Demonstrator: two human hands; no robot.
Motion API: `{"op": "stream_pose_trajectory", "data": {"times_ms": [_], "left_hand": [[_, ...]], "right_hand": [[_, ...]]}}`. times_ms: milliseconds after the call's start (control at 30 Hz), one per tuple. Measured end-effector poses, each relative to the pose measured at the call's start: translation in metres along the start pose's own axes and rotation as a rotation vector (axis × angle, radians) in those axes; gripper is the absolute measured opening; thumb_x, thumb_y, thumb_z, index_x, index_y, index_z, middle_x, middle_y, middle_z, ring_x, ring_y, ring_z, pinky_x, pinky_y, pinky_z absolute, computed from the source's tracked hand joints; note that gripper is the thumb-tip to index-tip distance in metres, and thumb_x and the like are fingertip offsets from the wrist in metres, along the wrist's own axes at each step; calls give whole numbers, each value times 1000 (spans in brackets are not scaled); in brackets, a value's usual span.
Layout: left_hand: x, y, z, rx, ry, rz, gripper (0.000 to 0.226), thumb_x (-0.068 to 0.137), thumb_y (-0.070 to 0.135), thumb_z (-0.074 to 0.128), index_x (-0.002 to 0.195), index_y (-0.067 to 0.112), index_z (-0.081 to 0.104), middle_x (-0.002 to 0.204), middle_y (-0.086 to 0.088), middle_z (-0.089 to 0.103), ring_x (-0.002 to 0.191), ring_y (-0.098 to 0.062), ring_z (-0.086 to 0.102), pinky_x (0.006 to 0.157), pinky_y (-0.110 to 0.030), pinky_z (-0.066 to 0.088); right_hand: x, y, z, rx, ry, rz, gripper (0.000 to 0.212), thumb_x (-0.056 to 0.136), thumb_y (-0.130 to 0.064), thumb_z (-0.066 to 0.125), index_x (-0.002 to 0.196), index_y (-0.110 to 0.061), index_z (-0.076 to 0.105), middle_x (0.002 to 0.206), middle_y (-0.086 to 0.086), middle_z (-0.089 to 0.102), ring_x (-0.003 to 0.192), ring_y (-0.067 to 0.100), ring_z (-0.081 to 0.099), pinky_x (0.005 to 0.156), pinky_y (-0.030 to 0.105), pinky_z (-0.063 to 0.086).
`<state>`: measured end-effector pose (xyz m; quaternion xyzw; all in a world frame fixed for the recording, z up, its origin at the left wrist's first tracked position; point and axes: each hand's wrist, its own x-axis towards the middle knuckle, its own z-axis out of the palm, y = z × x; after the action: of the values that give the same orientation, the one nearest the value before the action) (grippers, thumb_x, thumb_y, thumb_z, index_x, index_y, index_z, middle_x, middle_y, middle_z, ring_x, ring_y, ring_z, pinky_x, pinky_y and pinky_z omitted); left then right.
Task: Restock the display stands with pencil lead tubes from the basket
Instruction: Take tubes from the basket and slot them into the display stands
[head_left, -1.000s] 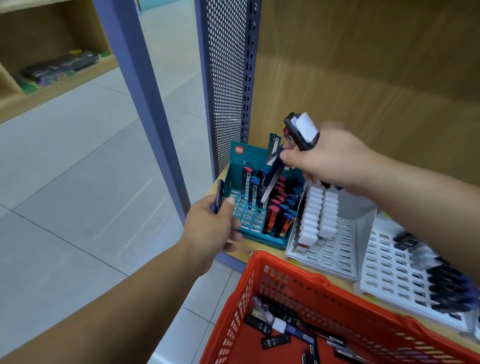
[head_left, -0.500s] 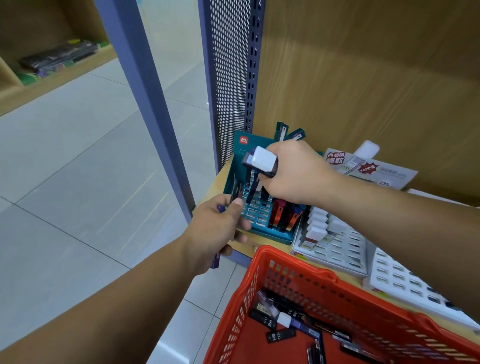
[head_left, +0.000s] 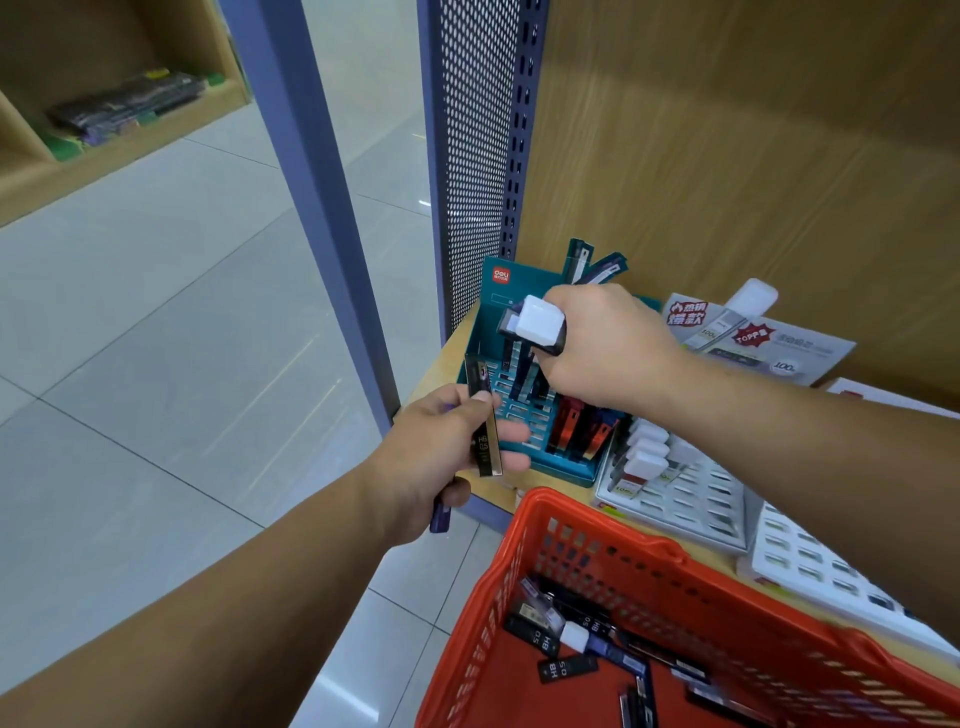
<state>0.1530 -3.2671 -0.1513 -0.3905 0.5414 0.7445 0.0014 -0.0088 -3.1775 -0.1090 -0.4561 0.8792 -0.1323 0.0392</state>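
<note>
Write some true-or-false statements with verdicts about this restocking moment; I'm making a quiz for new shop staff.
The left hand holds a black tube marked HB 0.5. True.
The right hand is empty. False: it grips a bundle of tubes over the teal stand.
The red basket holds loose tubes. True.
Every slot of the white stand is filled. False: most slots are bare.

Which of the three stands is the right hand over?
The teal cardboard display stand at the shelf's left end, right under the right hand. The middle white plastic stand and the end white plastic stand sit farther right.
</note>
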Motion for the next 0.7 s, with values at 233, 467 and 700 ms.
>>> {"op": "stream_pose_trajectory", "data": {"times_ms": [233,467,700], "left_hand": [[-2,1,-1,13,-7,19,24,111,35,46,124,20,59,103,-3,80,94,-25,79,43,-20,27],[-2,1,-1,52,-19,61,22,109,37,49,118,21,63,101,-4,80,92,-25,79,41,-20,29],[-4,1,3,312,27,202,39,105,54,46,109,20,64,79,-7,77,53,-19,59,41,-22,36]], "right_hand": [[0,-6,-1,-61,-36,-11,12,81,-20,66,83,-22,54,81,-1,59,78,28,60,59,34,46],[1,0,7,-108,-48,-4,18,83,-30,70,83,-26,53,84,-3,60,87,27,60,62,34,45],[18,16,-39,483,-39,242,25,82,-34,80,89,-14,67,77,8,73,57,20,61,58,28,49]]}}
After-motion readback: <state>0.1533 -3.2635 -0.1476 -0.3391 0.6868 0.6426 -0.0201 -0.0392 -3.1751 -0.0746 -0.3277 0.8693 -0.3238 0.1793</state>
